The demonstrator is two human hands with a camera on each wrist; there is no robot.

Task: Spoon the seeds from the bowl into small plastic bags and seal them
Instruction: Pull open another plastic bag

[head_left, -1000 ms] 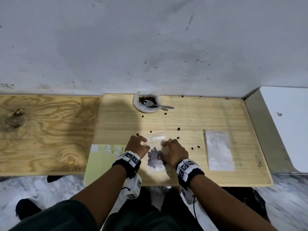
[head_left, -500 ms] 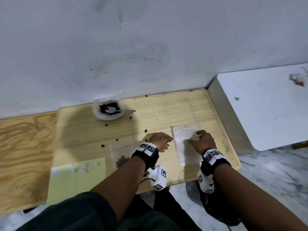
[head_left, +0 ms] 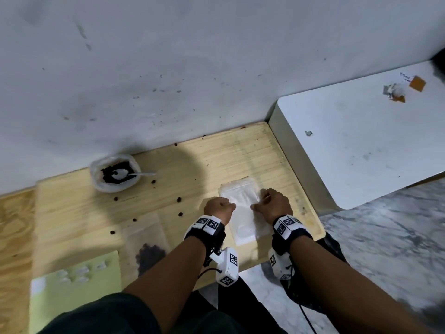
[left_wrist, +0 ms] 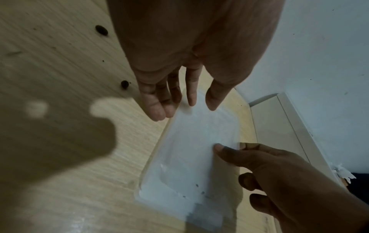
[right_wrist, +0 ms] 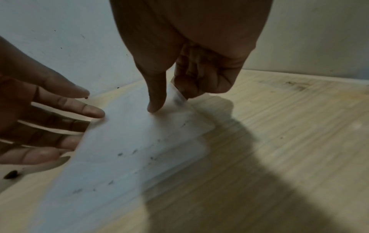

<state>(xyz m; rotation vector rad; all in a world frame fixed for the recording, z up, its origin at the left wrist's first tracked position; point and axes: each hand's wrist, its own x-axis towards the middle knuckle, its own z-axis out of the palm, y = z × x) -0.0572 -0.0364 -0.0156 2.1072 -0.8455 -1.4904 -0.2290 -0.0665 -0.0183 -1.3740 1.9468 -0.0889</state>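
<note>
The right hand (head_left: 273, 206) has its grip clamped on the near-right edge of an empty plastic bag (head_left: 243, 208): the right wrist view shows the thumb (right_wrist: 157, 97) pressing on top while curled fingers (right_wrist: 191, 82) lift the thin, translucent film from below. The left hand (head_left: 218, 209) is apart from that grip, on the bag's opposite side, its fingers (left_wrist: 159, 107) straight and relaxed, tips at the bag's left edge; whether they touch it I cannot tell.

The bag is a frosted, flat rectangle with rounded corners, lying on the pale, straight-grained wooden table (head_left: 79, 213). Left of the grip and nearer the person lies a filled bag (head_left: 149, 242), clear film over a dark heap of seeds. Farther left and away from the person, a white bowl (head_left: 115, 173) with a crumpled rim holds dark seeds and a pale spoon (head_left: 134, 175). Loose seeds (head_left: 179, 200) dot the wood between.

Half a second ago the left hand was a loose fist short of the empty bag; now it reaches its edge, and the right hand has gone from resting on the film to pinching it.

Only the wrist views show the lifted edge and dark specks on the film; only the head view shows the bowl, the filled bag and a pale green sheet (head_left: 79, 285).
</note>
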